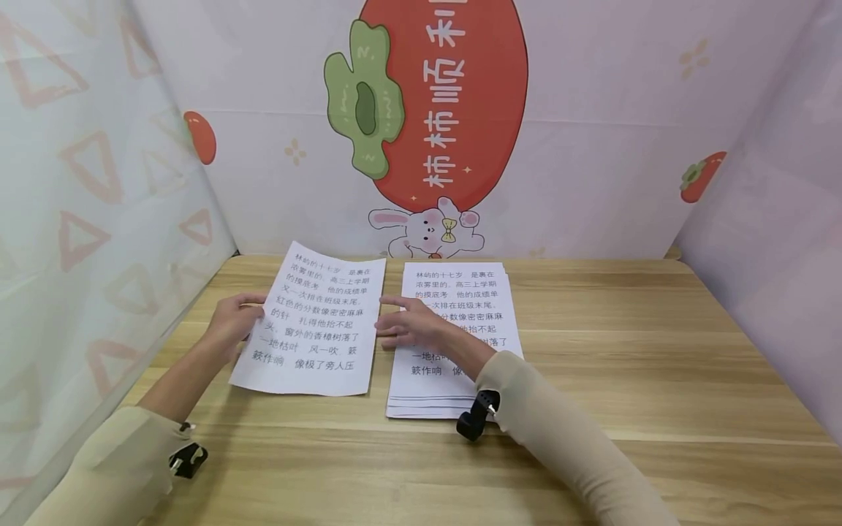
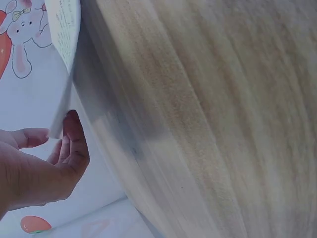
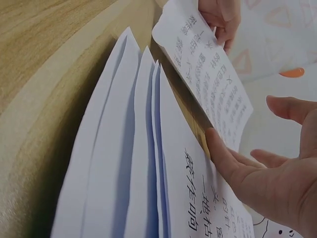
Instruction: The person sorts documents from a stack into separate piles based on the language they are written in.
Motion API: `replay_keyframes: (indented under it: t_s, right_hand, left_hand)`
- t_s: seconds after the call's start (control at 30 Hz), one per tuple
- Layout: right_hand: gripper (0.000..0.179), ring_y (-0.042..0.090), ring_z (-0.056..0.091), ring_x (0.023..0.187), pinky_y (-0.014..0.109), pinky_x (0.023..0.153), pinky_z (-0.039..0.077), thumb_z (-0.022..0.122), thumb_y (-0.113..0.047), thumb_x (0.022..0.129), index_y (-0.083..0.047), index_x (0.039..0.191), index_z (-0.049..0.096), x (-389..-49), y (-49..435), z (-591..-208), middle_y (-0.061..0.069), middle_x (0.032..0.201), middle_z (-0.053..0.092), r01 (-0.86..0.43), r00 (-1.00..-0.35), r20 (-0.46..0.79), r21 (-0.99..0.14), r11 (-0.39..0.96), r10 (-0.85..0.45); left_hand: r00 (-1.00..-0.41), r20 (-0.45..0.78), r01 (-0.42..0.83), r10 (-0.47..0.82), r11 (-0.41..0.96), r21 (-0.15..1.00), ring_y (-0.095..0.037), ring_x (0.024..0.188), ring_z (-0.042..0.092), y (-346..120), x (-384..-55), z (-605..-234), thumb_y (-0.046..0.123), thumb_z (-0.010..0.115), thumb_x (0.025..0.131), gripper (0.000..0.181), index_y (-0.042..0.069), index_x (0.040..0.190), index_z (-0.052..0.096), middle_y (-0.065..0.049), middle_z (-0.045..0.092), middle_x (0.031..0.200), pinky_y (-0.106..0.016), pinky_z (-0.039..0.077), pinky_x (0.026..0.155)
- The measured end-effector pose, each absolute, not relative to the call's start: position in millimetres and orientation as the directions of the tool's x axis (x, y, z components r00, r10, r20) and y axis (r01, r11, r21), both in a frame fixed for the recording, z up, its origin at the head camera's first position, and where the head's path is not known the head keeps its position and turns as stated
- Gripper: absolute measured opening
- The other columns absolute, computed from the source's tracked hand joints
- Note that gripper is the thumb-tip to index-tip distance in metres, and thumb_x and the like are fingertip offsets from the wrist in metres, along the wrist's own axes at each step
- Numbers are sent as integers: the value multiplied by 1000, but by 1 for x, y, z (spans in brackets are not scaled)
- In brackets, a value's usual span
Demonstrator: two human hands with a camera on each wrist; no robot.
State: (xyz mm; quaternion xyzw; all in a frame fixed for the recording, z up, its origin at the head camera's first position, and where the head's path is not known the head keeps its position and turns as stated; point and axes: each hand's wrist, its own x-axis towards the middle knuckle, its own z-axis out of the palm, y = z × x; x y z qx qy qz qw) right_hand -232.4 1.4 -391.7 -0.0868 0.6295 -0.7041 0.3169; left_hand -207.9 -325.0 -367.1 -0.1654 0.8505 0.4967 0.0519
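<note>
Your left hand (image 1: pixel 232 321) pinched the sheet (image 1: pixel 309 329) by its nine-o'clock edge above the desk (image 1: pixel 625 372), at nine o'clock from the paper stack (image 1: pixel 483 310); your right hand (image 1: pixel 413 325), fingers outstretched, hovered near its three-o'clock edge.

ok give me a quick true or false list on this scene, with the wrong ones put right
1. The left grip pinches the left edge of a loose white paper sheet. True.
2. A rectangular stack of white printed paper sheets lies on the brown wood-grain table. True.
3. The loose sheet is blank. False: it bears lines of black characters.
4. The stack lies to the left of the loose sheet. False: it lies to the right.
5. The right grip is clenched around the stack. False: it is beside the loose sheet's right edge, not holding the stack.
6. A white cartoon rabbit appears on the pale printed backdrop. True.
</note>
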Motion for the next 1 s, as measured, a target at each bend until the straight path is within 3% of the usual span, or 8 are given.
replay_keyframes:
  t_s: [0.1, 0.23, 0.3, 0.53, 0.77, 1.0]
  right_hand:
    - [79, 41, 52, 138, 46, 109, 52, 64, -2, 95, -6, 164, 26, -233, 2, -392, 29, 150, 49, 328, -777, -277, -945, 13, -566]
    - [78, 39, 53, 138, 46, 109, 53, 65, -5, 96, -7, 164, 26, -233, 5, -391, 29, 148, 51, 297, -772, -271, -954, 51, -575]
    - [78, 39, 53, 137, 46, 108, 53, 65, -6, 96, -8, 164, 26, -233, 6, -390, 29, 146, 52, 283, -770, -267, -957, 65, -579]
    - [79, 41, 53, 136, 46, 108, 54, 66, -8, 96, -8, 164, 26, -232, 8, -389, 30, 146, 51, 268, -768, -265, -960, 83, -584]
    - [80, 41, 53, 136, 47, 108, 53, 66, -8, 96, -8, 164, 25, -231, 8, -391, 30, 151, 47, 264, -760, -262, -961, 86, -594]
    - [78, 40, 54, 135, 47, 107, 54, 65, -8, 96, -9, 164, 27, -232, 8, -391, 30, 146, 51, 267, -768, -263, -960, 82, -584]
  left_hand:
    - [-927, -296, -371, -232, 431, 823, -39, 126, 55, -325, -208, -367, 16, 44, 106, 55, -6, 155, 36, -30, 46, 147, -39, 55, 95]
    - [-902, -358, -428, -241, 405, 808, -46, 144, 40, -325, -207, -367, 23, 41, 108, 60, -5, 160, 27, -32, 34, 160, -52, 42, 116]
    - [-897, -368, -439, -244, 405, 802, -45, 144, 41, -326, -207, -368, 25, 39, 109, 60, -6, 160, 26, -32, 34, 160, -50, 44, 114]
    - [-905, -362, -425, -223, 429, 797, -41, 135, 48, -329, -205, -371, 26, 38, 109, 60, -8, 158, 28, -32, 38, 157, -31, 49, 91]
    - [-906, -364, -423, -216, 430, 798, -39, 131, 50, -328, -204, -374, 26, 39, 108, 60, -8, 158, 29, -32, 40, 156, -32, 50, 89]
    - [-905, -362, -425, -224, 440, 791, -38, 132, 49, -328, -207, -373, 27, 38, 110, 59, -8, 157, 30, -30, 41, 155, -30, 52, 88]
